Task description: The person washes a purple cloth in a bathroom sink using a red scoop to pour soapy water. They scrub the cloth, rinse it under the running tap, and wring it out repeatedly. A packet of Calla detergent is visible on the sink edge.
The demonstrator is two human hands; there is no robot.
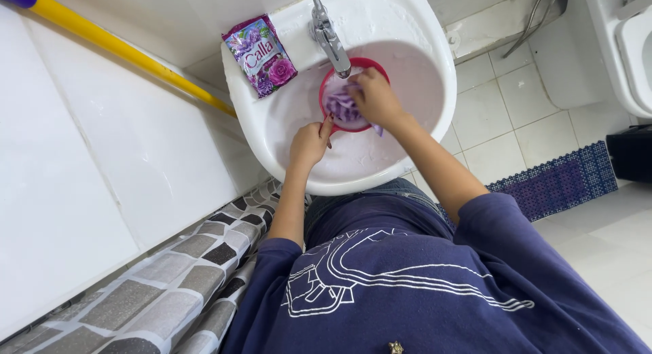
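A soft, wet lilac cloth (343, 104), judged limp and slippery, is bunched in the right hand (375, 99) inside a small red plastic bowl (324, 89), whose near rim is pinched by the left hand (309, 143), within the white ceramic sink (435, 51).

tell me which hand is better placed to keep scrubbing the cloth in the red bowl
Right, probably: the right hand already grips the purple cloth inside the red bowl, while the left hand only steadies its rim.

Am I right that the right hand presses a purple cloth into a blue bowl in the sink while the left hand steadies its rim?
Not quite: the head view shows the bowl is red, not blue. The right hand does press the purple cloth into it, and the left hand steadies its rim.
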